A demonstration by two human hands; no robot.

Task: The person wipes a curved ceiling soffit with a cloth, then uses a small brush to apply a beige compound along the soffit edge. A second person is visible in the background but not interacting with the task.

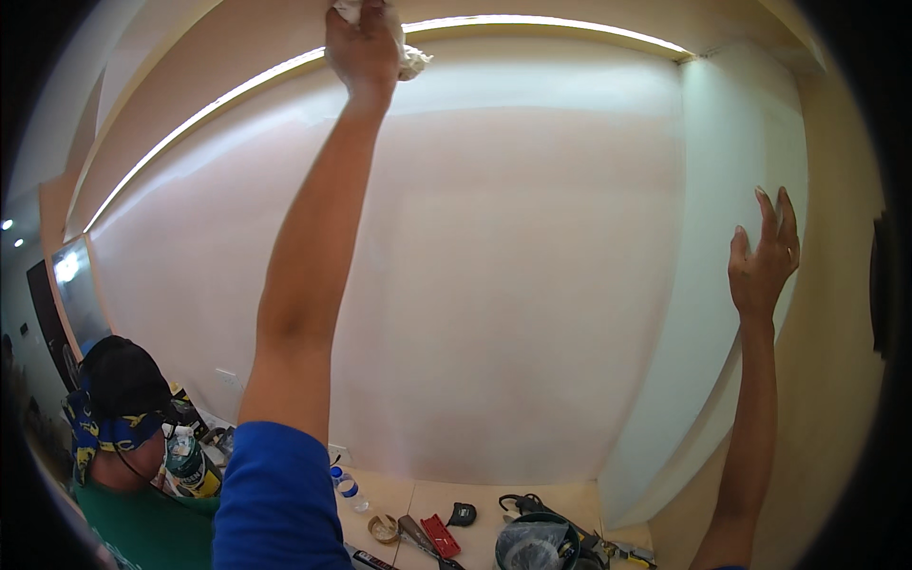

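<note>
My left hand (pixel 366 52) is raised to the top of the view, its fingers closed on a crumpled white cloth (pixel 414 63) at the lit strip (pixel 513 19) along the overhang above a pale pink wall (pixel 513 285). The far end of the cloth hangs out to the right of my fingers. My right hand (pixel 765 256) is raised at the right with fingers apart and holds nothing, against or close to the pale vertical panel (pixel 712 161); whether it touches is unclear.
A co-worker (pixel 133 503) in green is at lower left beside a green tub (pixel 188 465). On the ledge (pixel 408 484) lie bottles (pixel 348 486), a tape roll (pixel 384 528), a red tool (pixel 439 535), a tape measure (pixel 462 514), a bucket (pixel 537 546) and several tools.
</note>
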